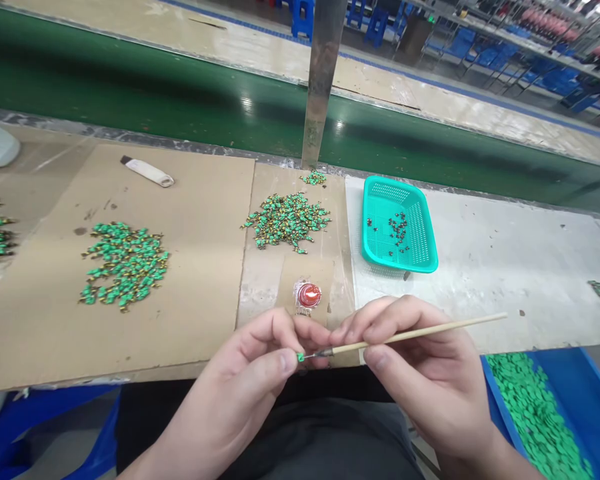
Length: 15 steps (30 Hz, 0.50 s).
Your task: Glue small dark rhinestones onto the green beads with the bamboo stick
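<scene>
My left hand (253,373) pinches a tiny green piece (301,357) between thumb and fingers. A thin tool with a pale wooden handle (445,328) and a fine metal tip lies in the grip of my right hand (415,360). Its tip meets the green piece, though the exact contact is too small to make out. Just beyond my fingers stands a small round pot of red liquid (309,294). Behind that lies a heap of small green and gold-brown parts (287,220).
A teal basket (433,247) holds several small dark parts. Another green heap (125,263) lies on cardboard at left, near a white-handled cutter (147,171). At lower right, a blue bin (595,407) contains green pieces. A metal post (321,87) rises at the back.
</scene>
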### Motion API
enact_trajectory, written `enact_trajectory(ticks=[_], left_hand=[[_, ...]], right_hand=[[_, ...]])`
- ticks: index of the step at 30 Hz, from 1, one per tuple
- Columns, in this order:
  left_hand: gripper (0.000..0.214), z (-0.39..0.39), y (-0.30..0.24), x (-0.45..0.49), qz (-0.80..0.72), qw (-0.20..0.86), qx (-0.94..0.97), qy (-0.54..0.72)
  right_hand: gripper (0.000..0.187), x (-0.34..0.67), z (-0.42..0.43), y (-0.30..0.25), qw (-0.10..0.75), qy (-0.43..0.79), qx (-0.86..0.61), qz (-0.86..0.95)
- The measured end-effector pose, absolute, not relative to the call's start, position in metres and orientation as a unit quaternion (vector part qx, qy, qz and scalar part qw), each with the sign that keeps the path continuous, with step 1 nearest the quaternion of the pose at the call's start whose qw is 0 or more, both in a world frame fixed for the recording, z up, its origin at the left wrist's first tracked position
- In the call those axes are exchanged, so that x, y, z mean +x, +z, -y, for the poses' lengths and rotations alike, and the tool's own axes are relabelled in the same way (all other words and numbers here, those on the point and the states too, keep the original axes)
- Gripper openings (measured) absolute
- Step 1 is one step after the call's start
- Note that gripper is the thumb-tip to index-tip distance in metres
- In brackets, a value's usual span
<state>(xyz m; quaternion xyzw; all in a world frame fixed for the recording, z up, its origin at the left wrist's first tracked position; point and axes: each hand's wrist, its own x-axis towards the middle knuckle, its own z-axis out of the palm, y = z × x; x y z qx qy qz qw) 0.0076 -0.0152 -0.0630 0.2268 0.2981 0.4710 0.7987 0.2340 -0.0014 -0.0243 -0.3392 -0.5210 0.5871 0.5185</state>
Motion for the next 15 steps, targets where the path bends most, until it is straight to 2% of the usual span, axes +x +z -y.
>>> enact_trajectory(ticks=[9,15], left_hand=[[0.019,0.013,-0.063,0.008,-0.295,0.799,0.227,0.473],[0.022,0.014,-0.059,0.008,-0.311,0.792,0.242,0.467]], right_hand=[[0.030,0.234,0.001,-0.022,0.509,0.574,-0.342,0.543],[0.031,0.233,-0.004,-0.010,0.488,0.500,-0.359,0.619]])
